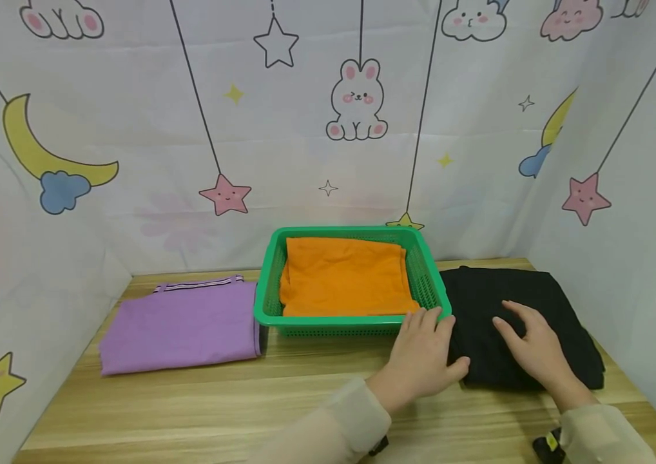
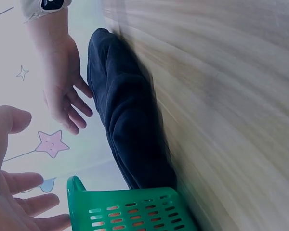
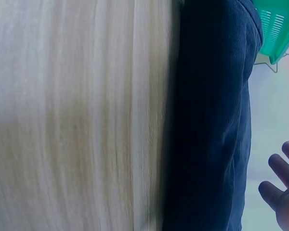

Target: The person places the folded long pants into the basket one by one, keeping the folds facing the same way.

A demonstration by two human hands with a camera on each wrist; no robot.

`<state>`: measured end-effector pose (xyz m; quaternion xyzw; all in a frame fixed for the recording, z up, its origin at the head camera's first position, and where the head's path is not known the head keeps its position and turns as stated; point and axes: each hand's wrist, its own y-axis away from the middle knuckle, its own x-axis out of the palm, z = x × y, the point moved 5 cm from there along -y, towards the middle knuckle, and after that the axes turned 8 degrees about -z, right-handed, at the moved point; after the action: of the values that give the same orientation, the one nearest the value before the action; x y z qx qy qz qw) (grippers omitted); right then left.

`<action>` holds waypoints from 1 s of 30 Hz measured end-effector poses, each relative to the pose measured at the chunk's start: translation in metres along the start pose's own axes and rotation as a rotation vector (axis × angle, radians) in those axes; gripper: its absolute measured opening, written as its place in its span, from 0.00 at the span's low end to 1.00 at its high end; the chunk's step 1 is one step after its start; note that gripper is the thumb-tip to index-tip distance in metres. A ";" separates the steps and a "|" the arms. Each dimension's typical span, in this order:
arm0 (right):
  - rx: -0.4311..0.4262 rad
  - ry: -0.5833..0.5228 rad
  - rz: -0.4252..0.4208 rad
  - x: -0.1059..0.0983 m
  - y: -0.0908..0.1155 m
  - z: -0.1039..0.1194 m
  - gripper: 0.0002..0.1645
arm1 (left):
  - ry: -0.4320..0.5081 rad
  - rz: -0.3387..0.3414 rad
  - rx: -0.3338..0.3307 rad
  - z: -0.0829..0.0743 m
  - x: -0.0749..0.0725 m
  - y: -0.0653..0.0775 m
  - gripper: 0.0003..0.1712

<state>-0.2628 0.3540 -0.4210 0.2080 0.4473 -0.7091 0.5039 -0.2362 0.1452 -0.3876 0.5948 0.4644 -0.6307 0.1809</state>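
Observation:
In the head view a green plastic basket (image 1: pixel 328 320) stands at the back middle of the table, with a folded orange cloth (image 1: pixel 345 277) inside it. My left hand (image 1: pixel 421 357) is at the basket's front right corner, its spread fingertips right at the rim. To the right lies a folded black garment (image 1: pixel 481 293), thick and layered in the left wrist view. My right hand (image 1: pixel 533 348) hovers over this garment, fingers spread and holding nothing. Both wrist views show the hands' fingers apart, above the level of the garment.
A folded purple cloth (image 1: pixel 183 328) with a striped band lies left of the basket. The wood-grain table (image 1: pixel 189 412) runs back to a white curtain (image 1: pixel 305 154) printed with stars, moons and a rabbit, which also hangs along both sides.

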 end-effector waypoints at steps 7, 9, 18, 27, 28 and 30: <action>0.017 0.006 0.013 -0.003 0.000 -0.003 0.35 | 0.028 0.011 0.008 -0.004 0.002 -0.001 0.36; 0.023 0.009 0.014 -0.003 0.000 -0.005 0.35 | 0.034 0.015 0.011 -0.006 0.003 -0.001 0.36; 0.034 0.012 0.007 -0.006 0.001 -0.012 0.36 | 0.050 0.000 0.050 -0.012 0.004 0.001 0.35; 0.060 0.020 0.012 -0.008 0.002 -0.017 0.37 | 0.018 -0.029 0.102 -0.021 0.006 0.003 0.35; 0.061 0.022 0.013 -0.008 0.002 -0.018 0.37 | 0.022 -0.025 0.103 -0.023 0.006 0.003 0.35; 0.063 0.026 0.013 -0.008 0.002 -0.020 0.37 | 0.032 -0.014 0.102 -0.025 0.007 0.004 0.35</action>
<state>-0.2606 0.3745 -0.4263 0.2358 0.4297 -0.7168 0.4960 -0.2205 0.1653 -0.3921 0.6101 0.4385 -0.6452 0.1385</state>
